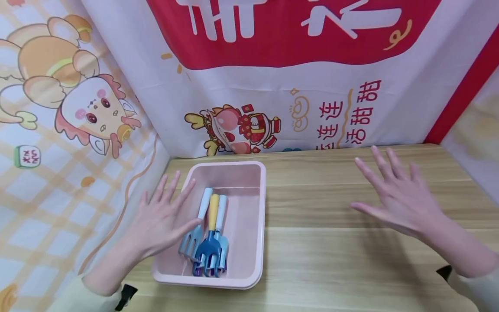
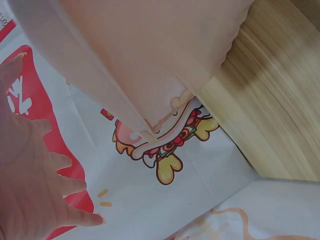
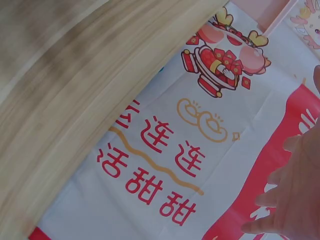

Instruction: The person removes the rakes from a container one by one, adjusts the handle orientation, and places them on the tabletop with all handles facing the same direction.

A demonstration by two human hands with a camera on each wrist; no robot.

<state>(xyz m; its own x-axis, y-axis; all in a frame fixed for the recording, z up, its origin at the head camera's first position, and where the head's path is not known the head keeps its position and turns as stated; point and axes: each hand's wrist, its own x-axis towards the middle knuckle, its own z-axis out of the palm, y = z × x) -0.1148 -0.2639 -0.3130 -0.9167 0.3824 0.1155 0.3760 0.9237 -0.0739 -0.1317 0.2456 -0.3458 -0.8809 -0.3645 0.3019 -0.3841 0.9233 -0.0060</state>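
A pink plastic basin (image 1: 243, 242) stands on the table at centre left in the head view. Inside it lie several small garden tools: a light blue hand fork (image 1: 191, 243), a dark blue rake with a yellow handle (image 1: 213, 210), and a light blue-handled tool (image 1: 221, 212) partly beneath. My left hand (image 1: 161, 221) is spread over the basin's left side, fingers straight, holding nothing. My right hand (image 1: 401, 197) is spread above the table's right side, holding nothing. Each wrist view shows its hand, left (image 2: 37, 175) and right (image 3: 295, 185), with fingers apart.
The wood-grain table (image 1: 312, 255) extends right of the basin. A white and red printed cloth (image 1: 296, 95) hangs along the back edge. At the left is a checked cartoon cloth (image 1: 50, 182), and another pale cloth (image 1: 479, 121) borders the right side.
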